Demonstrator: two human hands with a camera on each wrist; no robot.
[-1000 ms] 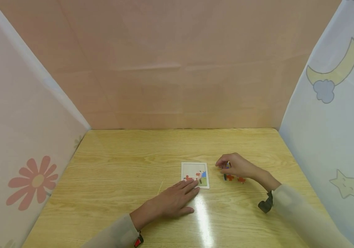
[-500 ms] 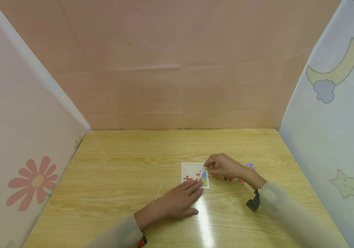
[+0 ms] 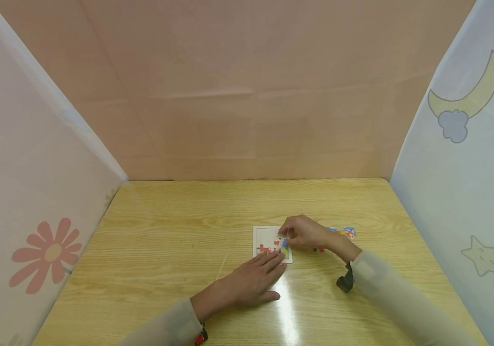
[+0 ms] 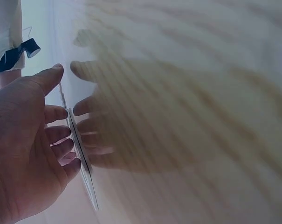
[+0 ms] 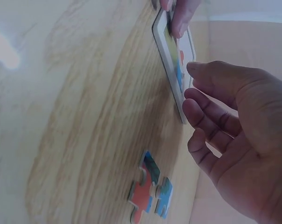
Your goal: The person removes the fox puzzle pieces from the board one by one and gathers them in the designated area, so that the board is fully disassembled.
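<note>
A small white-rimmed puzzle tray [image 3: 254,240] lies on the table, its picture partly filled with red, blue and green. My left hand [image 3: 251,281] lies flat, its straight fingertips resting on the tray's near side; the left wrist view shows these fingers [image 4: 61,133] against the tray's edge. Over the tray's right part is my right hand [image 3: 309,234], thumb and index finger brought together. They seem to pinch a puzzle piece, mostly hidden by the fingers in both views. In the right wrist view the thumb [image 5: 213,72] is close to the tray's blue part.
Loose puzzle pieces lie to the right of the tray, partly behind the right hand: an orange-and-blue one [image 3: 350,233], and a red one [image 5: 141,193] beside a blue one [image 5: 164,196]. A pink cloth wall [image 3: 251,134] stands behind the wooden table [image 3: 178,216].
My right hand has moved left from the loose pieces to above the tray's right part, uncovering pieces behind it. The left hand has slid slightly to the right, still on the tray.
</note>
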